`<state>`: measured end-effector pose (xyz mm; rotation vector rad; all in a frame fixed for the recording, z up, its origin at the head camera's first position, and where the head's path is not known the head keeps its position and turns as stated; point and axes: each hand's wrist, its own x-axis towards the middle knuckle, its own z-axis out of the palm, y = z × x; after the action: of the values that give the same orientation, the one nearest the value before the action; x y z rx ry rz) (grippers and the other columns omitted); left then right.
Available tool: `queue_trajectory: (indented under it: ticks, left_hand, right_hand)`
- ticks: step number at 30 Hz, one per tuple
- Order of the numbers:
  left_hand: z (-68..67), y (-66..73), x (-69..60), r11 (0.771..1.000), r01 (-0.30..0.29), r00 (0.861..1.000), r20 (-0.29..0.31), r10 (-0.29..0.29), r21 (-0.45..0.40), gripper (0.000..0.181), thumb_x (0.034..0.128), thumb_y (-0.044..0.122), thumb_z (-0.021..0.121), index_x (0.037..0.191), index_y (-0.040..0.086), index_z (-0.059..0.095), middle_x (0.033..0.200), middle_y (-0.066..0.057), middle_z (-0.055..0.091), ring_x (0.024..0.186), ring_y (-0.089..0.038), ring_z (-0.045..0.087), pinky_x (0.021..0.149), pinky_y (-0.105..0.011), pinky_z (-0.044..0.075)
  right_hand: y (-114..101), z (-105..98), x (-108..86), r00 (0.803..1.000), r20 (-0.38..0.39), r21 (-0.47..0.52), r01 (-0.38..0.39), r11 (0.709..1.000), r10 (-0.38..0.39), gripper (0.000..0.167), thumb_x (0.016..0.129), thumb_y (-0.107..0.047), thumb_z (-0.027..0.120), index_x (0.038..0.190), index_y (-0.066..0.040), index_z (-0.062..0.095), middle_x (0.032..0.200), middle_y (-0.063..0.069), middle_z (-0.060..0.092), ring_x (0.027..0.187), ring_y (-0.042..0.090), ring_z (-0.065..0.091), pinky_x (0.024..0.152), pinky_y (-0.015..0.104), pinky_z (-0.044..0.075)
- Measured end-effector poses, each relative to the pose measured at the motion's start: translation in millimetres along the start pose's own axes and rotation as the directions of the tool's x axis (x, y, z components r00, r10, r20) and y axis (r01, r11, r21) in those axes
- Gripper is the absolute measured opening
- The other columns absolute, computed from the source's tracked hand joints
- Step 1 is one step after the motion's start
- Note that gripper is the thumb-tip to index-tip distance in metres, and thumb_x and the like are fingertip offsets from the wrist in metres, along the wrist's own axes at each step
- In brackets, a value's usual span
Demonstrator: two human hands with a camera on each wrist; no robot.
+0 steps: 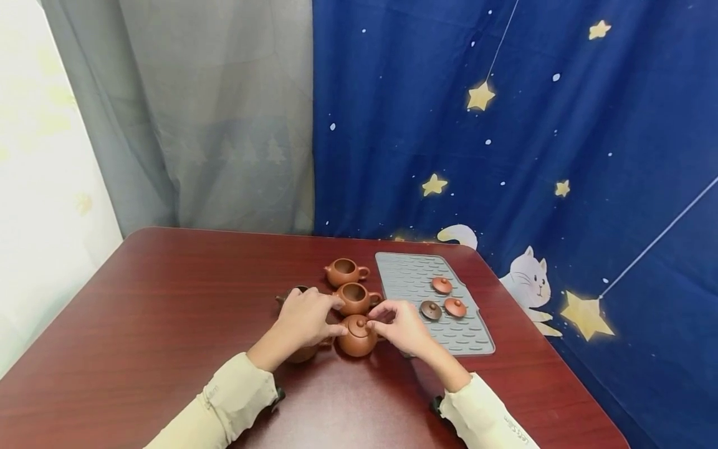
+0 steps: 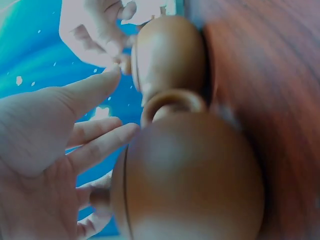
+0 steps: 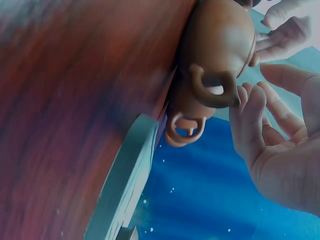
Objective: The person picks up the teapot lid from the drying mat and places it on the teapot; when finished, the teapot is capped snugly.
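A lidded reddish-brown teapot (image 1: 357, 346) stands between the hands; its round lid (image 1: 359, 325) is seated on top. My left hand (image 1: 308, 318) arches over the pots on the left, thumb tip beside the lid's knob (image 2: 126, 65), fingers spread and relaxed. Across from it, my right hand (image 1: 401, 325) has its fingertips close to the lid and handle (image 3: 215, 97), thumb and fingers apart; whether they touch is unclear. Beneath my left hand, partly hidden, sits another lidded pot (image 2: 190, 180). Neither hand grips anything.
Two lidless pots (image 1: 343, 273) (image 1: 352, 299) stand behind the lidded one, and a dark pot (image 1: 280, 299) is mostly hidden by my left hand. On the right, a grey mat (image 1: 409, 268) carries several lids (image 1: 442, 285). Curtains (image 1: 392, 125) hang behind the table.
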<state>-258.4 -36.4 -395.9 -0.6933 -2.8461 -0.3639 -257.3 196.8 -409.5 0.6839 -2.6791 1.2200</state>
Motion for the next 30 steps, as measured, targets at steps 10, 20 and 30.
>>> queue_trajectory:
  ticks: [10, 20, 30]
  left_hand:
    - [-16.1, -36.9, -3.4, 0.976, 0.039, 0.993, -0.1, -0.062, -0.213, 0.05, 0.0786, 0.041, 0.081, 0.124, 0.026, 0.068, 0.111, 0.001, 0.071, 0.101, -0.024, 0.063, 0.076, -0.044, 0.041]
    - [-13.9, -86.0, -1.5, 0.935, 0.15, 0.987, -0.01, -0.162, -0.321, 0.062, 0.0815, 0.045, 0.079, 0.134, 0.019, 0.06, 0.13, -0.01, 0.064, 0.12, -0.035, 0.058, 0.092, -0.062, 0.035]
    - [0.4, -105.2, -5.0, 0.922, 0.204, 0.979, 0.071, -0.191, -0.33, 0.06, 0.0753, 0.052, 0.082, 0.125, 0.022, 0.067, 0.109, 0.0, 0.073, 0.106, -0.027, 0.065, 0.086, -0.056, 0.043]
  right_hand:
    - [7, -17, -3.7, 0.996, -0.072, -0.046, -0.063, 0.997, 0.059, 0.008, 0.084, -0.013, 0.078, 0.091, -0.01, 0.076, 0.082, 0.001, 0.071, 0.069, 0.015, 0.065, 0.057, 0.026, 0.05]
    - [29, -39, -6.9, 0.98, -0.135, -0.06, -0.154, 0.986, 0.145, 0.009, 0.084, -0.011, 0.077, 0.092, -0.008, 0.076, 0.085, -0.001, 0.072, 0.066, 0.015, 0.064, 0.057, 0.026, 0.048]
    - [49, -52, -5.7, 0.969, -0.174, -0.082, -0.194, 0.978, 0.177, 0.013, 0.083, -0.006, 0.077, 0.095, -0.003, 0.074, 0.084, 0.006, 0.071, 0.069, 0.017, 0.061, 0.058, 0.024, 0.047]
